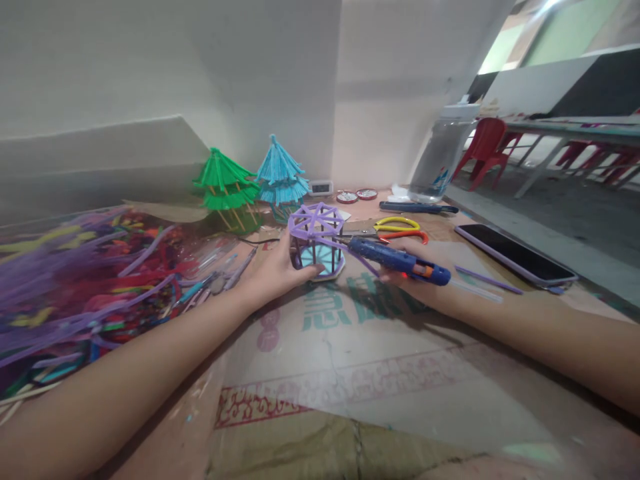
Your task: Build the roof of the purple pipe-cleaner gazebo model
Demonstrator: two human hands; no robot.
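Note:
A small pavilion frame stands on the cardboard-covered table, with a purple spoked top, dark posts and a light-blue spoked base. My left hand grips it from the left, thumb at the base's front edge. In my right hand is a blue hot glue gun, its nozzle pointing left at the frame's upper edge and a clear glue stick sticking out behind. A purple pipe cleaner runs from the frame's top toward my right fingers; whether they pinch it is hard to tell.
Finished-looking green and blue pavilions stand behind. Colourful pipe cleaners heap up at left. Scissors, a phone, a dark-blue tool and a clear bottle lie or stand at right, near the table edge.

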